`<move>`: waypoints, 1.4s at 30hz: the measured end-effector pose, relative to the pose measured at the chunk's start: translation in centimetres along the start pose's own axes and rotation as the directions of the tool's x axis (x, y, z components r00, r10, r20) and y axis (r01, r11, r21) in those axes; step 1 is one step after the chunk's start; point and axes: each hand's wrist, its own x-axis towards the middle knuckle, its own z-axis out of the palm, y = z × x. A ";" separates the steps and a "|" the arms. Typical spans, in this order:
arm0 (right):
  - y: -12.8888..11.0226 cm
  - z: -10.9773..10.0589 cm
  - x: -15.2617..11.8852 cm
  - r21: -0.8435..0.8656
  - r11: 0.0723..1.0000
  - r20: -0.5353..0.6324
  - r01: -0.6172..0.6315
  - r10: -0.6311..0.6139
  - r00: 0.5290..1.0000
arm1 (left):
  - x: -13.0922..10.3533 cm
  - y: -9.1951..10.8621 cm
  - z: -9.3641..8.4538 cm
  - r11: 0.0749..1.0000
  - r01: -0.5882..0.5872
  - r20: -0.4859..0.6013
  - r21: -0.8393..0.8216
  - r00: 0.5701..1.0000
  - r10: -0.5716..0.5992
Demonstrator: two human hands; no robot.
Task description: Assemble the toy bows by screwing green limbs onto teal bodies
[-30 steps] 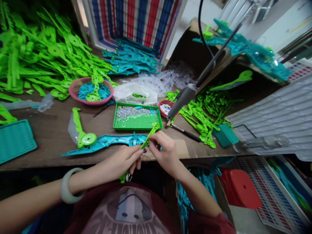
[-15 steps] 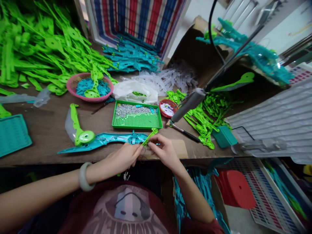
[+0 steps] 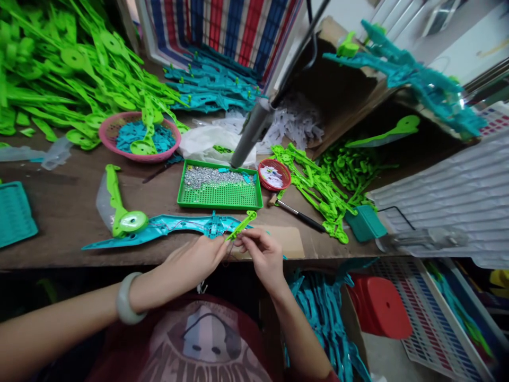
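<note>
My left hand [image 3: 199,257] is closed on the lower end of a slim bright-green plastic piece [image 3: 243,224], which slants up and right. My right hand [image 3: 264,255] pinches close beside that end; what lies between its fingertips is too small to make out. Thin dark wires [image 3: 227,260] dangle between the hands. Just behind them, a long teal bow-shaped plastic shell [image 3: 178,225] lies along the table's front edge, a thin wire running along it. On its left part rests a green arm with a round disc [image 3: 133,222] and a translucent blade. My hands partly cover the shell's right end.
A green tray [image 3: 220,197] of small metal parts stands behind the shell, with a hanging grey cylindrical tool [image 3: 252,132] above it. A red basket [image 3: 274,175], a hammer [image 3: 296,212] and a pink basket [image 3: 139,155] stand around. Green parts [image 3: 79,69] heap at the left.
The hanging tool has swung left, from beside the red basket to above the tray. The view has shifted slightly. Both hands stay at the green piece, with the right fingers closer to its lower end.
</note>
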 end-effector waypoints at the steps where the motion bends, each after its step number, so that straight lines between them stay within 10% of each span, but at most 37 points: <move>1: 0.0 0.1 0.0 -0.044 0.998 -0.021 0.044 -0.045 0.999 | 0.1 0.3 -0.4 0.997 0.055 0.027 -0.047 0.998 -0.054; 6: 0.2 0.4 0.0 -0.255 0.934 -0.048 0.252 -0.272 0.961 | 0.9 2.0 -2.2 0.920 0.341 0.199 -0.192 0.932 -0.304; 28: 0.0 0.7 -0.8 -0.367 0.920 -0.145 0.141 -0.206 0.968 | 0.7 2.2 0.8 0.863 0.292 0.087 -0.413 0.956 -0.282; 33: 0.3 1.1 -1.0 -0.258 0.966 -0.207 0.026 -0.081 0.975 | 0.5 2.6 1.2 0.816 0.270 0.072 -0.511 0.960 -0.272; 38: 0.1 1.3 -0.4 0.292 0.933 -0.119 -0.211 0.254 0.960 | 0.7 2.4 0.8 0.818 0.237 0.117 -0.524 0.971 -0.207; 42: -1.0 -0.2 0.2 0.280 0.951 -0.203 -0.128 0.190 0.961 | 2.1 0.5 -0.8 0.763 -0.018 -0.017 -0.646 1.000 0.009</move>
